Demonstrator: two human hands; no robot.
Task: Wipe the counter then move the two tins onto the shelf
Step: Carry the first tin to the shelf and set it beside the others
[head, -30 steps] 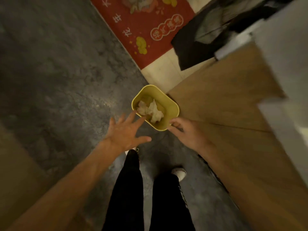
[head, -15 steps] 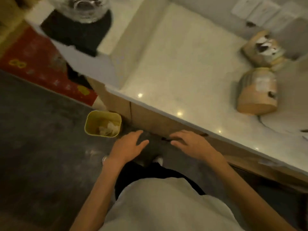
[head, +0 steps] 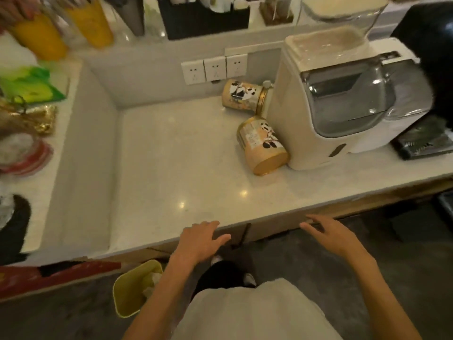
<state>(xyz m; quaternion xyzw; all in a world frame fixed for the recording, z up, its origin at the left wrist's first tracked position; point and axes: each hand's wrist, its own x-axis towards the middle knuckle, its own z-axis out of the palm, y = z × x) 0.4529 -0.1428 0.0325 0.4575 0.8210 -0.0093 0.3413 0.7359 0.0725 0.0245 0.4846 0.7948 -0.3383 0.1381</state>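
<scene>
Two gold tins with panda pictures lie on their sides on the white counter (head: 171, 168). The far tin (head: 241, 97) rests by the back wall under the sockets. The near tin (head: 263, 146) leans against a cream appliance. My left hand (head: 199, 241) hovers at the counter's front edge, fingers spread and holding nothing. My right hand (head: 331, 235) hangs just in front of the edge, also spread and holding nothing. Both hands are well short of the tins. A raised shelf (head: 36, 182) runs along the left and the back.
The cream appliance (head: 326, 104) stands on the right of the counter, a black tray (head: 421, 143) beyond it. The left shelf carries bags, a gold ribbon and lids. Yellow cups (head: 88, 20) stand at the back. A yellow bin (head: 132, 288) with crumpled tissue sits on the floor.
My view has swung up from the yellow bin on the floor to the counter. Both hands, holding nothing, have risen from the bin to the counter's front edge.
</scene>
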